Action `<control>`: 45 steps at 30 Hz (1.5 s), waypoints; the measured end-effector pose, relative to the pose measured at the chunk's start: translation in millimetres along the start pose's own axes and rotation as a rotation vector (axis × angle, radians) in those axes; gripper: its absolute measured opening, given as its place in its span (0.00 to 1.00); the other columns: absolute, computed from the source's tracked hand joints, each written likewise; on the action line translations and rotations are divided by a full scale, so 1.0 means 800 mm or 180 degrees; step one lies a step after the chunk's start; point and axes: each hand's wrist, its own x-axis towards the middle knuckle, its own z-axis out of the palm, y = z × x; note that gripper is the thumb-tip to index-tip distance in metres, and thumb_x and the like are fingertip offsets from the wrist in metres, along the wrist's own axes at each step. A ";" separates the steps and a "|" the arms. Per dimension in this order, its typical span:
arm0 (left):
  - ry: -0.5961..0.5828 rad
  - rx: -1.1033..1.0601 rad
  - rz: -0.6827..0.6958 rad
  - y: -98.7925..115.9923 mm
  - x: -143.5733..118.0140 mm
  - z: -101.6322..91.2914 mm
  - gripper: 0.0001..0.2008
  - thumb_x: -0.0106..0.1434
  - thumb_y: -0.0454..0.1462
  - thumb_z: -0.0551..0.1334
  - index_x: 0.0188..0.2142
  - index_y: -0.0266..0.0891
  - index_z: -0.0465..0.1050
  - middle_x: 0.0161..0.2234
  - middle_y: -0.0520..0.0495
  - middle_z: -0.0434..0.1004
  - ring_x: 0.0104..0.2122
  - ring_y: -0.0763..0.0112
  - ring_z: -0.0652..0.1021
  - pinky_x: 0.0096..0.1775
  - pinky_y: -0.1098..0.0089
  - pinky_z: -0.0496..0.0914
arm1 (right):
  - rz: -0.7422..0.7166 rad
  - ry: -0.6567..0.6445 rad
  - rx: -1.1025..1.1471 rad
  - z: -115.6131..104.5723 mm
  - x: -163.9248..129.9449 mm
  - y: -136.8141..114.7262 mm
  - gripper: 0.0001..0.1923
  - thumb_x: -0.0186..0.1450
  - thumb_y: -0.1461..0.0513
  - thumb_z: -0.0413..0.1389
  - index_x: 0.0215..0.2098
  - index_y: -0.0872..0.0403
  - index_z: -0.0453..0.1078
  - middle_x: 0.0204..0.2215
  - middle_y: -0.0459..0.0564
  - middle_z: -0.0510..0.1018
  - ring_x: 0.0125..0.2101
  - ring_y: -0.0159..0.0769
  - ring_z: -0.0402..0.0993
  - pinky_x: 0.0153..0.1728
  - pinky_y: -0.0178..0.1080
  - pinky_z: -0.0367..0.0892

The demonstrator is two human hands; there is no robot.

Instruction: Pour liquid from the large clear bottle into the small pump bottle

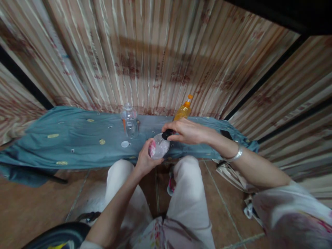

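- Up front, the left hand (pixel 144 159) comes up from below between the knees, forearm bare, wrist bent back, fingers curled round the underside of a bottle (pixel 158 146) and holding it.
- Its thumb lies along the near side of the bottle, by a pink patch of label.
- Opposite, the right hand (pixel 187 131) reaches in from the right, forearm stretched nearly level, palm down, fingertips pinched narrow on the black cap (pixel 167 133).
- On the right wrist sits a smooth metal bangle (pixel 235 154), a shiny band.
- That bottle is clear plastic, rounded and bulbous, tipped with its cap toward the right, held in the air just over the near edge of the cloth (pixel 77 145).
- This cloth is blue-grey fabric, rumpled, dotted with small yellow ovals and spread along the foot of the wall (pixel 155 52).
- Behind the hands, by the cloth's far edge, a second bottle (pixel 129 121) stands upright: clear, ridged, uncapped, with a small label.
- Just in front of it a small white lid (pixel 125 144) lies flat on the cloth, round and pale.
- Farther right at the far edge stands an orange bottle (pixel 183 110), slim, amber-coloured, with an orange spout top.
- Along the back the wall is corrugated, ribbed in cream and brown stripes.
- Below, pale trousers (pixel 186 193) cover both knees, soft and creased, over brown floor tiles (pixel 31 200).
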 end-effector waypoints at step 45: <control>0.0573 -0.0136 -0.0087 -0.076 0.113 0.071 0.38 0.38 0.31 0.68 0.51 0.40 0.59 0.48 0.42 0.72 0.48 0.58 0.76 0.50 0.60 0.70 | 0.0526 -0.0934 -0.1354 0.028 0.107 0.079 0.19 0.69 0.53 0.50 0.45 0.60 0.72 0.39 0.61 0.80 0.42 0.46 0.78 0.35 0.36 0.64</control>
